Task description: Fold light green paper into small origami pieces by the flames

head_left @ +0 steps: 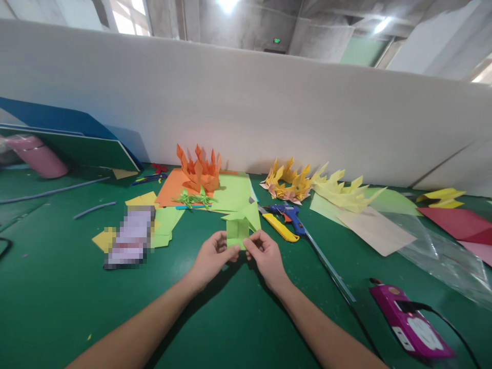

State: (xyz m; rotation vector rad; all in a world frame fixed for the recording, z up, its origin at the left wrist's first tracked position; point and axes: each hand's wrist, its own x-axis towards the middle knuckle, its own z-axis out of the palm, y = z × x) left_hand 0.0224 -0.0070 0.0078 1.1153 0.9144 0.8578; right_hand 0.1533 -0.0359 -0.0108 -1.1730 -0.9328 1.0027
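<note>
Between my two hands is a small piece of light green paper (pixel 237 230), creased and held up over the green table. My left hand (pixel 214 256) pinches its lower left edge, thumb in front. At the lower right corner my right hand (pixel 265 253) grips the same paper between thumb and fingers. Just behind it lie more light green sheets (pixel 234 192). A yellow utility knife (pixel 280 227) and a blue glue gun (pixel 294 218) rest to the right of my hands. Folded green paper shapes (pixel 194 198) sit beyond, to the left.
Paper crowns stand along the white partition (pixel 246 102): orange (pixel 202 171), golden (pixel 288 182) and pale yellow (pixel 344 192). A phone-like object (pixel 132 237), blurred out, lies left on coloured paper. A magenta power strip (pixel 409 323) with a cable sits front right. A pink bottle (pixel 38 156) is far left.
</note>
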